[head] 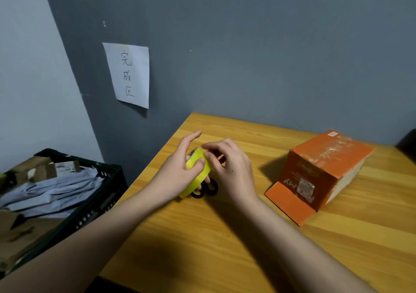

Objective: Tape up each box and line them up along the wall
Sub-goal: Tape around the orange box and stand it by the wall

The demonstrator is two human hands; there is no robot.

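The left hand [177, 169] grips the yellow tape roll [198, 171] above the desk [202, 236], thumb across its face, while the right hand [229, 166] pinches at the roll's upper edge with curled fingers. Black scissor handles [207, 190] lie just beneath them. The orange box [319, 171] rests well to the right, 1 end flap open.

Yellow tape roll [198, 171]; orange box [319, 171]; black scissors [208, 190]; wood-grain table [225, 236].

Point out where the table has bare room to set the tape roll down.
Bare wood: the table's near part, below both forearms, and the far strip along the wall left of the orange box. Crowded: mid-table, where both hands hold the tape roll over the scissors.
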